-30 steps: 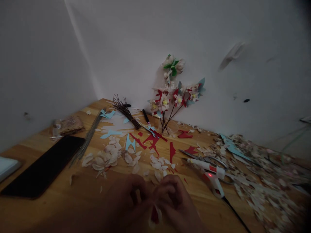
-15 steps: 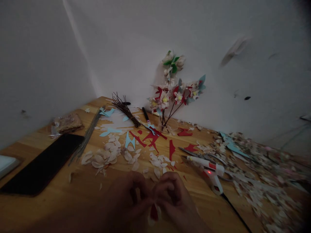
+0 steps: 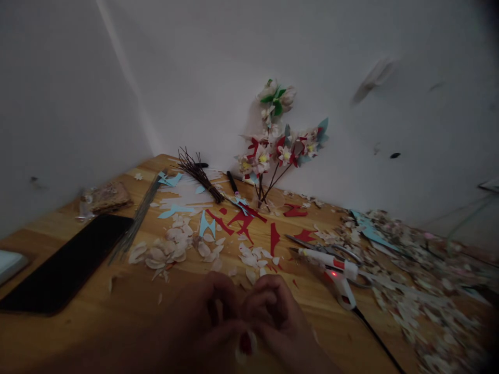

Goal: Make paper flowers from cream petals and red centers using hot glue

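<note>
Both hands meet at the bottom middle, fingertips pinched together. Between them is a small flower (image 3: pixel 245 344) with a red middle and pale petals around it, hanging just below the fingertips. My left hand (image 3: pixel 210 314) is closed on it from one side, dim and partly in shadow. My right hand (image 3: pixel 277 314) is closed on it from the other, fingers curled. What exactly lies under the fingertips is hidden. Just beyond the hands lie loose pale petals (image 3: pixel 255 258) and red paper scraps (image 3: pixel 275 238).
A glue gun (image 3: pixel 327 266) with a lit red light lies at right, beside scissors (image 3: pixel 346 251) and a heap of dried petals (image 3: pixel 424 311). At left are a black phone (image 3: pixel 68 265) and thin wires (image 3: pixel 142 210). Behind stand flower stems (image 3: pixel 268 187) and a twig bundle (image 3: pixel 200 174).
The flower has tipped slightly between the fingertips, its red middle now looking shorter and rounder. Both hands keep their pinch, and the whole view has shifted a little.
</note>
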{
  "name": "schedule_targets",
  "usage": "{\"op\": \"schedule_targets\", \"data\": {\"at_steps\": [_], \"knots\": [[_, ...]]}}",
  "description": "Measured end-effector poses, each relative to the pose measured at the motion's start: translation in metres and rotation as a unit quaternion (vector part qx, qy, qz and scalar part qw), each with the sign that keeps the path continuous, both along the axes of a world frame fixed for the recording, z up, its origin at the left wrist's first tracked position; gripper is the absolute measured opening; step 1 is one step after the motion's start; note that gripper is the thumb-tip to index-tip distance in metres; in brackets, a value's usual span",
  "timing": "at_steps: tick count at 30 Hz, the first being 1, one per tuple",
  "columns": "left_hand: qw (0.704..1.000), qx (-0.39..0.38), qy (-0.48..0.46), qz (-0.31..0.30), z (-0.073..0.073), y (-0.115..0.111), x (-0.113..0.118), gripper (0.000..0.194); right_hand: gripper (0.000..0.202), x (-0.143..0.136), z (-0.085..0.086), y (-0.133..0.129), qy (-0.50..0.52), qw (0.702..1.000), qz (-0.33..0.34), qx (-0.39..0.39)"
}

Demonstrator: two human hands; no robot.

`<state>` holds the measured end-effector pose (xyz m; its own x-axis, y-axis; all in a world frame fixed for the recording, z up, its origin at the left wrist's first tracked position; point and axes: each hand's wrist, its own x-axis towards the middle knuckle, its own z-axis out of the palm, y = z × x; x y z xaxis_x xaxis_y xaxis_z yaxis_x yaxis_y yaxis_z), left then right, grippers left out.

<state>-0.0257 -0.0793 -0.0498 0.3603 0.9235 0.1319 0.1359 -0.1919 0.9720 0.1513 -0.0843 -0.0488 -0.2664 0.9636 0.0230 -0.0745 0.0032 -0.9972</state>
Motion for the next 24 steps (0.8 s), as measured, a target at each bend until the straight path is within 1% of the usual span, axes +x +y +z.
{"op": "schedule_targets", "data": {"at_steps": [3, 5, 8, 12, 14, 17, 20, 22, 24], "knots": [[0.999, -0.017, -0.028, -0.019, 0.01, -0.001, 0.0, 0.019, 0.033, -0.001, 0.0, 0.001, -0.002, 1.0, -0.022, -0.011], [0.998, -0.027, -0.058, -0.011, 0.016, -0.002, 0.002, 0.02, 0.034, -0.003, -0.001, 0.002, 0.007, 0.999, -0.041, -0.017], [0.994, -0.049, -0.096, 0.012, 0.019, -0.002, 0.005, 0.026, 0.036, -0.004, -0.004, 0.004, 0.026, 0.997, -0.07, -0.013], [0.987, -0.107, -0.111, 0.04, 0.018, 0.0, 0.01, 0.036, 0.037, -0.004, -0.009, 0.006, 0.039, 0.996, -0.081, -0.002], [0.986, -0.119, -0.112, 0.038, 0.016, 0.0, 0.011, 0.038, 0.037, -0.003, -0.011, 0.006, 0.038, 0.996, -0.082, -0.001], [0.986, -0.122, -0.11, 0.04, 0.013, -0.001, 0.011, 0.038, 0.038, -0.004, -0.01, 0.005, 0.039, 0.996, -0.083, -0.005], [0.99, -0.112, -0.088, 0.023, 0.01, -0.001, 0.01, 0.037, 0.039, -0.005, -0.008, 0.005, 0.04, 0.995, -0.088, -0.004], [0.992, -0.106, -0.074, 0.013, 0.01, 0.0, 0.01, 0.035, 0.039, -0.005, -0.007, 0.005, 0.042, 0.995, -0.093, -0.002], [0.992, -0.105, -0.069, 0.016, 0.01, 0.0, 0.01, 0.034, 0.038, -0.005, -0.007, 0.006, 0.045, 0.995, -0.091, -0.005]]}}
